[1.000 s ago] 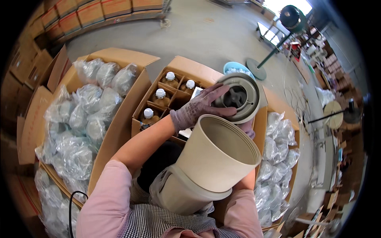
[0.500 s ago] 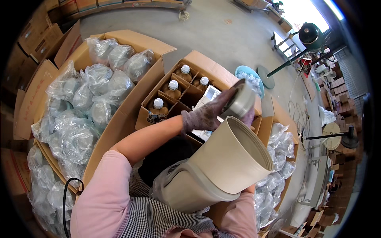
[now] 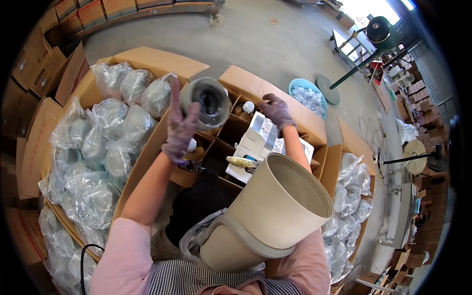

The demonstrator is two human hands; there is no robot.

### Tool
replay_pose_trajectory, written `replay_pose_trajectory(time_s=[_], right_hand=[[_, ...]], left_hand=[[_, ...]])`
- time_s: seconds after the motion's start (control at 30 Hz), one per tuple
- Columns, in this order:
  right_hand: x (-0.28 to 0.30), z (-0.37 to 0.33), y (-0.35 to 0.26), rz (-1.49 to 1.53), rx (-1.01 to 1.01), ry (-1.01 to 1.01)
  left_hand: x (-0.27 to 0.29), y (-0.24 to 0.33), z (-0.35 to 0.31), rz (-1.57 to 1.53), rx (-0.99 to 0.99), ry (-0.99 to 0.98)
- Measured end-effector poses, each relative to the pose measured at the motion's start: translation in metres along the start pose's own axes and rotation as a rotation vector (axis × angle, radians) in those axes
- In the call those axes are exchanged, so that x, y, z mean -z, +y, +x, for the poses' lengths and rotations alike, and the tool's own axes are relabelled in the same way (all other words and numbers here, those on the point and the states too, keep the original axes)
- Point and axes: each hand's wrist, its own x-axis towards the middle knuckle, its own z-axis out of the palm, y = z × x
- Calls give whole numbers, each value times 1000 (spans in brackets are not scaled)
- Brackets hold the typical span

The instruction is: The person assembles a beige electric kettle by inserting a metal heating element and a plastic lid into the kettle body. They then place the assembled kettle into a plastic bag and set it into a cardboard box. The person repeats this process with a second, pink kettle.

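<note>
Just above the left grip (image 3: 181,129), a grey round part (image 3: 205,102) is seen, somewhat blurred; it appears to be grasped at its rim, between thumb and fingers. To the right of this grip, and nearer to the body, a beige vessel (image 3: 275,206) is rested on the lap, tilted, with its mouth uncovered. Thus the two pieces are kept apart, and the grey part is not yet set down. Under the right grip (image 3: 278,113), whose fingers are loosely bent, a white box (image 3: 265,130) is placed in a divided carton (image 3: 248,78); whether anything is held there cannot be told. Between the two grips, a white-capped bottle (image 3: 248,107) is stood. Left of the left grip, bagged pieces (image 3: 96,189) are already heaped in a large carton (image 3: 169,64); this filling can be judged well advanced.
</note>
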Motion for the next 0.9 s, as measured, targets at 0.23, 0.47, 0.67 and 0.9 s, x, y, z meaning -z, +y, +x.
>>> replay_pose_trajectory(time_s=[0.23, 0.47, 0.67, 0.9], right_hand=[[-71, 53, -12, -701, -24, -223], [41, -20, -75, -410, 516, 558], [119, -165, -163, -611, 812, 633], [171, -248, -132, 408, 524, 370]], left_hand=[[39, -42, 10, -68, 306, -136], [11, -14, 40, 301, 301, -733], [-98, 12, 35, -749, 921, -675], [-135, 64, 15, -1138, 673, -866]])
